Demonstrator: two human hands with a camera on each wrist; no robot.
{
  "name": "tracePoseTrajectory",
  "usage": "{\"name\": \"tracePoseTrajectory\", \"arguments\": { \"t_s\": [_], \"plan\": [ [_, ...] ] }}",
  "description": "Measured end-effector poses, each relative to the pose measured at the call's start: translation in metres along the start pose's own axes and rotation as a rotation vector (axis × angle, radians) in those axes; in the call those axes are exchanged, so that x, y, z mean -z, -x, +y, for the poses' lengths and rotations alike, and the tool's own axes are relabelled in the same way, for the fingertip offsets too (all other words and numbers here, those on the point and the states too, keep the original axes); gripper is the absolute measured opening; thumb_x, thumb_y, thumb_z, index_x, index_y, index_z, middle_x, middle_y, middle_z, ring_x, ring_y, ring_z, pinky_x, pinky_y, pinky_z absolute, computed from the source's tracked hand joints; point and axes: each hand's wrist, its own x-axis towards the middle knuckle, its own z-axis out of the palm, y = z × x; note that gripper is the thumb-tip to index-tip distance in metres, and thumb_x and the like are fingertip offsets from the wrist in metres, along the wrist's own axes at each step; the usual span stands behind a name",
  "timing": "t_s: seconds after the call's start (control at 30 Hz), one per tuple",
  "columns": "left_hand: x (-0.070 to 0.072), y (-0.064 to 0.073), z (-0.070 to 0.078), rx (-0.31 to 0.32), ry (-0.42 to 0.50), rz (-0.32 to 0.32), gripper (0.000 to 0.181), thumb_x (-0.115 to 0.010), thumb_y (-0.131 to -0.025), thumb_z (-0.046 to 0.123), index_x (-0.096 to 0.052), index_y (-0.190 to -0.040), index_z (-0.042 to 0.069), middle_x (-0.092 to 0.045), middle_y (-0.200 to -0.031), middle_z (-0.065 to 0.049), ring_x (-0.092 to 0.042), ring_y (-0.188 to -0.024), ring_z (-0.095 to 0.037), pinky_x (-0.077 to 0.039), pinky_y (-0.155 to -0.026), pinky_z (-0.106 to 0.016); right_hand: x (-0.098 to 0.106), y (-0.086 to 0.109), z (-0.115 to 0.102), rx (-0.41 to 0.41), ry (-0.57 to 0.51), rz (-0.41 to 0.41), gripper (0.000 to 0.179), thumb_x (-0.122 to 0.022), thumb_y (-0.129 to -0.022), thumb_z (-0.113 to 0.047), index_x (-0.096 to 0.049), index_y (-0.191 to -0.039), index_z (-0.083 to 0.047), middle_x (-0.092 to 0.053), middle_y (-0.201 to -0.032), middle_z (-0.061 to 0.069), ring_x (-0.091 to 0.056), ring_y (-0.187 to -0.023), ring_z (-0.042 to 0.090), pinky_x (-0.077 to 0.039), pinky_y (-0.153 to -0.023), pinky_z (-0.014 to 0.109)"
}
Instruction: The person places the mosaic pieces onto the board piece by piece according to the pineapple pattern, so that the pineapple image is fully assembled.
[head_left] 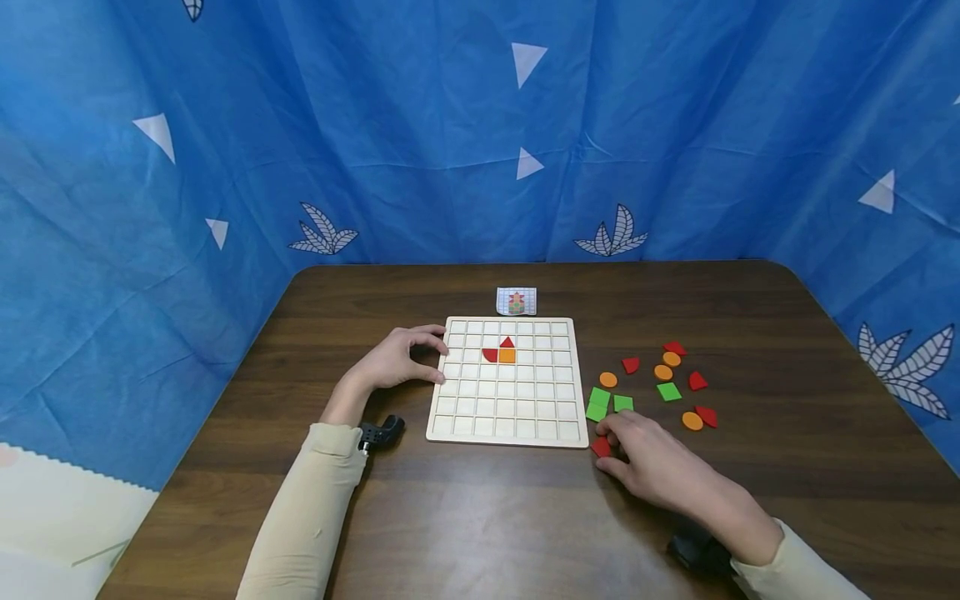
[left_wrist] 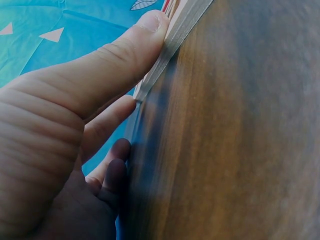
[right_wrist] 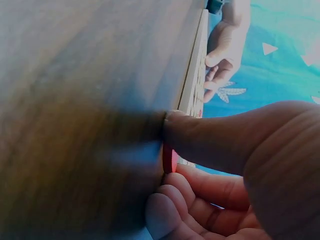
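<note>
L hand [head_left: 397, 358]: thumb & fingers spread wide in a loose curve, tips touching the near-side edge of a pale, flat wooden board w/ rounded corners & a raised grid [head_left: 483, 429]; in the L wrist view the thumb lies along that edge. R hand [head_left: 652, 458]: gap btwn thumb & forefinger narrow, tips pinching a flat, glossy red piece [head_left: 601, 447] down at table level, just off the board's corner; its full outline is partly covered, so can't tell exact shape. Board's shallow sq. cells, to the right of the L fingertips, hold 3 pcs: a red triangle [head_left: 507, 342], below it an orange square [head_left: 507, 356], & left of that, nearest the L fingers, a red quarter-round [head_left: 490, 356]. Just beyond the R fingertips: flat bright-green squares [head_left: 600, 397], 2 touching, a 3rd beside; a 4th farther out to the right. Past those, scattered: smooth orange discs [head_left: 608, 379] & red curved-edge wedges [head_left: 698, 381]. Small white paper card w/ printed grid & coloured figure [head_left: 516, 302] sits ahead of both hands' fingers, near board's far edge. Under all fingers, dark-brown wood-grain table [head_left: 480, 517], slight sheen; well beyond them, creased blue cloth [head_left: 420, 108] w/ white triangles & leaf prints.
</note>
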Motion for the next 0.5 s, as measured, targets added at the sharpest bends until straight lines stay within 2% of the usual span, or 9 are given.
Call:
{"name": "tracePoseTrajectory", "arguments": {
  "t_s": [0.27,0.5],
  "plan": [
    [0.0,0.0003,0.0002,0.007,-0.004,-0.005,0.04,-0.094,-0.074,0.025,-0.075,-0.108,0.019,-0.054,-0.153,-0.008,-0.044,-0.148,-0.03,-0.032,-0.123,-0.051,0.0037,0.0007,0.0001,-0.011,-0.037,-0.05,0.03,-0.085,-0.085,-0.018,-0.068,-0.109,-0.01,-0.06,-0.091,-0.007,-0.052,-0.08,0.006,-0.049,-0.067,0.025],
    [0.0005,0.0004,0.0006,0.019,-0.011,-0.009,0.039,-0.094,-0.075,0.026,-0.075,-0.108,0.02,-0.054,-0.154,-0.007,-0.043,-0.149,-0.028,-0.032,-0.124,-0.049,0.0045,0.0003,-0.0011,-0.013,-0.009,-0.074,0.028,-0.084,-0.086,-0.016,-0.067,-0.108,-0.009,-0.057,-0.089,-0.006,-0.049,-0.077,0.008,-0.046,-0.065,0.024]
  ]
}}
